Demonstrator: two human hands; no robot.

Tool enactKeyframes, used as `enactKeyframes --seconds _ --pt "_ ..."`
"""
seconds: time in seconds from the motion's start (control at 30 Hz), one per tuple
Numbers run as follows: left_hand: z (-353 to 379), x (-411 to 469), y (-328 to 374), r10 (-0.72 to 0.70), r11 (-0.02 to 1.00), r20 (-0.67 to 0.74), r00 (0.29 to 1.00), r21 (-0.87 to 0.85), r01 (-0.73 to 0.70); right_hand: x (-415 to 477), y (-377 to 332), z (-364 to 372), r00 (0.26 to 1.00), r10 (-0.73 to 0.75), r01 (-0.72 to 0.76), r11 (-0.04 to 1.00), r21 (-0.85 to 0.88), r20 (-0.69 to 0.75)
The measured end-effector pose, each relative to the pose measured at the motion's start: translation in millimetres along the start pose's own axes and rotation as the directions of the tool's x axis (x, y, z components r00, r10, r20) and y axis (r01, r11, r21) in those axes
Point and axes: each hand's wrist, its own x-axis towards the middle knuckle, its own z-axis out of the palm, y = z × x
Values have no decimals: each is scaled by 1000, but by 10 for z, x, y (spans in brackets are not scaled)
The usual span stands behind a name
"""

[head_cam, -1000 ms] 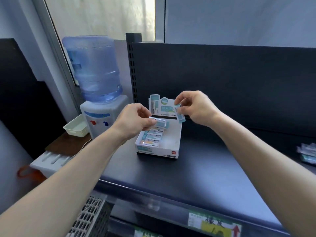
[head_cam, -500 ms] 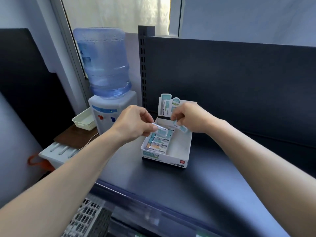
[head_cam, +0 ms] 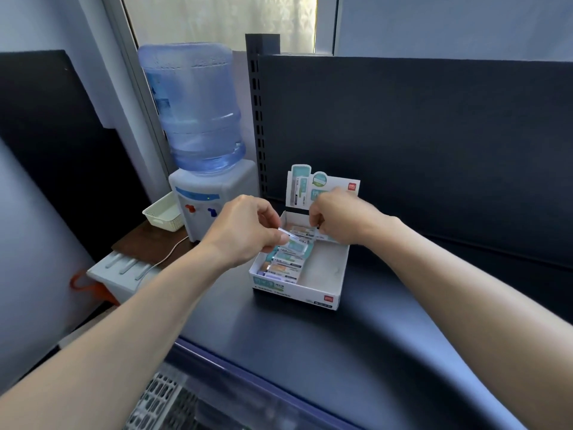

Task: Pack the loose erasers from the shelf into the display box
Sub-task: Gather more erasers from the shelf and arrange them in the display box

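Note:
A white display box [head_cam: 328, 297] with a raised printed back flap stands on the dark shelf [head_cam: 387, 352]. Several wrapped erasers [head_cam: 283, 263] lie stacked along its left side; its right side shows bare cardboard. My left hand [head_cam: 245, 232] hovers over the box's left rim, pinching a teal-and-white wrapped eraser [head_cam: 294, 242] above the stack. My right hand [head_cam: 339, 217] is inside the far end of the box, fingers closed on another wrapped eraser [head_cam: 325, 237] held low near the back wall.
A water dispenser [head_cam: 210, 193] with a large blue bottle stands left of the shelf's upright post [head_cam: 259, 119]. A cream basket [head_cam: 164, 215] sits beside it on a brown surface. The shelf's back panel rises right behind the box.
Both hands have sunk lower into the box. My right hand moved its eraser down toward the back of the box. The camera view shifted left, so the box sits further right in view.

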Motion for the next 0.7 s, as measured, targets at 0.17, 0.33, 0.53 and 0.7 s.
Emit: enactKeyframes --seconds 0.17,0.33,0.53,0.7 --pt "-13 71 2 29 1000 29 999 -4 -29 18 -40 -38 997 68 -66 997 -50 38" --pt "-42 125 29 70 998 64 995 4 -70 28 -79 -42 988 147 -144 985 -93 35" --pt "5 215 58 111 994 112 988 -4 -111 -46 -60 -126 976 211 -212 977 -8 -60" --pt "192 300 167 106 994 151 983 7 -109 -208 32 -268 950 284 -271 956 114 -126"
